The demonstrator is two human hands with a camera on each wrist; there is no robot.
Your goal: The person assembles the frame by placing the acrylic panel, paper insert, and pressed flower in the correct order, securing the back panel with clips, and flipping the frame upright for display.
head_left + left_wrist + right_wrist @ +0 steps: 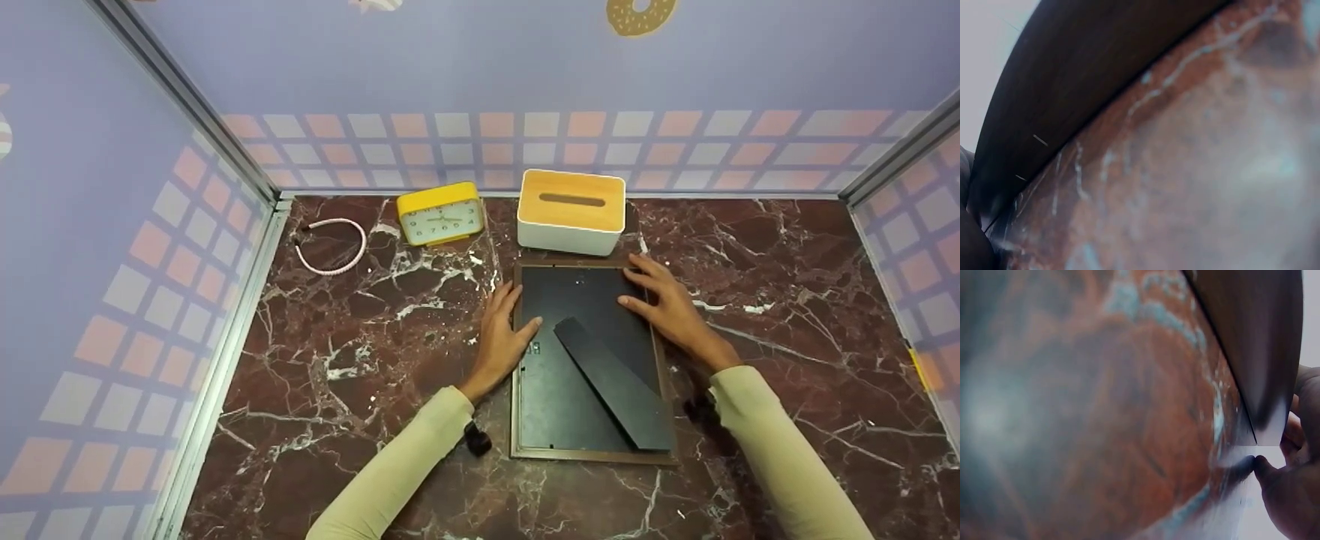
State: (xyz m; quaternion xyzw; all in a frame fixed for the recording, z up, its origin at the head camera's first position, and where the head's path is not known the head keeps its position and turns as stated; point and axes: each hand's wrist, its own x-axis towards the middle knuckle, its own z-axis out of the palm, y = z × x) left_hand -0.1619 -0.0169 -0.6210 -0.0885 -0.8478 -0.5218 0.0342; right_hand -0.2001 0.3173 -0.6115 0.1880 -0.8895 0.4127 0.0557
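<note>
A picture frame (592,300) lies back side up on the marbled table, its black stand leg (615,386) slanting across the backing. My left hand (504,337) holds its left side, thumb over the border onto the backing and fingers along the outer edge. Near the upper right corner, my right hand (671,311) grips the opposite side with the thumb on top. The left wrist view shows the brown frame edge (1061,73) low over the tabletop. In the right wrist view, fingers of the right hand (1297,478) are at the far end of the frame edge (1258,343).
Just beyond the frame stands a white tissue box (570,238) with a wooden lid. A yellow alarm clock (441,217) is to its left, and a pale headband (363,244) lies farther left. Patterned walls (480,67) border the table (360,465) at the back and sides.
</note>
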